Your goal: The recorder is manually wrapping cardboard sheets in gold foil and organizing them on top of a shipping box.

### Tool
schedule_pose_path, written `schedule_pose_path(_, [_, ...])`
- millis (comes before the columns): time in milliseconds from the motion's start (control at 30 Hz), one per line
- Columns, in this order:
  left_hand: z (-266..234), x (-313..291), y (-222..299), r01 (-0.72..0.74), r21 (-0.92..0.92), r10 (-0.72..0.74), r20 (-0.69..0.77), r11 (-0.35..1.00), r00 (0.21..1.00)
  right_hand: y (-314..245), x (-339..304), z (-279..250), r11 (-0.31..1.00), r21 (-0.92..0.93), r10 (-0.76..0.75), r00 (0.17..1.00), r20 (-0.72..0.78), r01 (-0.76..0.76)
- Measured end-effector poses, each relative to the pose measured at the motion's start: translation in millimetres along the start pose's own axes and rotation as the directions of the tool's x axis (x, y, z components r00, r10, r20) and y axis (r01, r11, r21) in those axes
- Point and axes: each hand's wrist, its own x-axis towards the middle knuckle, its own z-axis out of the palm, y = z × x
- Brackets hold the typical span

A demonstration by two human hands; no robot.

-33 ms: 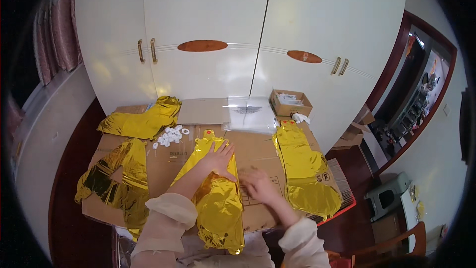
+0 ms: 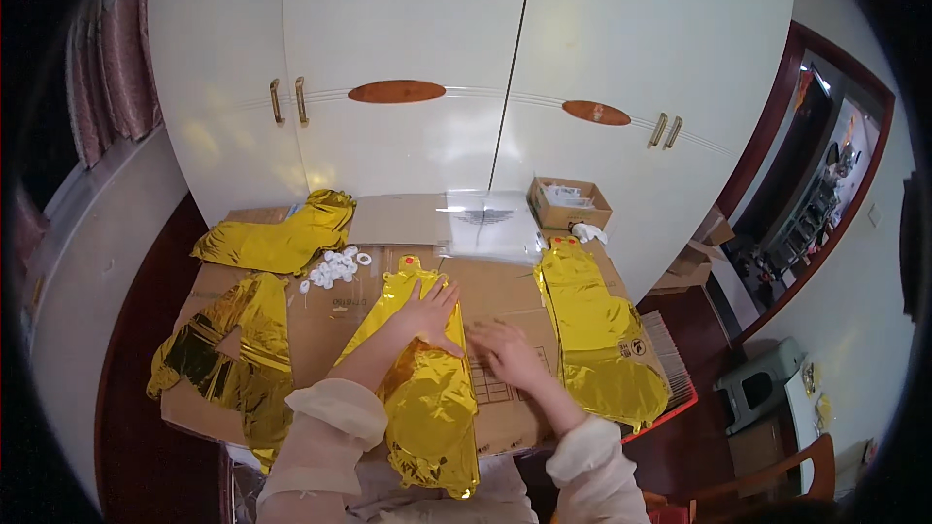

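Well, the long, shiny gold foil piece (image 2: 427, 417) lies toward six o'clock on the brown cardboard (image 2: 510, 281). The left hand (image 2: 427, 316) spreads flat on it, gripping nothing; the right hand (image 2: 508, 354), loosely curled, seemingly empty, is at its three o'clock. I'd guess it's light, slippery, easily creased: best pinched by its edges.

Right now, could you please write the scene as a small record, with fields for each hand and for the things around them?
left hand: spread flat on the middle gold foil piece
right hand: fingers bent beside that piece's right edge; contact unclear
left side: upper gold foil piece, lower gold foil piece
right side: another gold foil piece
far side: heaped small white items, clear plastic, small open box
surface: brown cardboard
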Motion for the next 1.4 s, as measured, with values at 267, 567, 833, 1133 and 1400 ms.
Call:
schedule_pose_path(267, [-9.3, -1.5, 4.7, 0.014, -0.012, -0.013, 0.043, 1.0, 0.999, 49.7, 57.2, 8.8, 0.944, -0.269, -0.121, 0.961, 0.25, 0.189])
schedule_pose_path(567, [-0.1, 3.7, 2.4, 0.013, -0.008, -0.013, 0.025, 1.0, 1.0, 51.1, 41.1, -4.3, 0.891, -0.239, -0.278, 0.879, 0.387, 0.387])
schedule_pose_path(833, [-1.4, 3.2, -0.2, 0.022, -0.017, -0.021, 0.048, 1.0, 0.999, 25.3, 23.4, -21.5, 0.859, -0.189, -0.354, 0.819, 0.452, 0.475])
schedule_pose_path(1133, [0.1, 3.6, -0.4, 0.009, -0.013, -0.008, 0.035, 1.0, 0.999, 11.7, -6.1, -22.5, 0.845, -0.167, -0.396, 0.804, 0.444, 0.508])
schedule_pose_path(1400, [-5.8, 1.7, 1.4, 0.019, -0.023, -0.018, 0.053, 1.0, 0.998, -1.3, -30.0, -26.4, 0.821, -0.16, -0.443, 0.789, 0.425, 0.547])
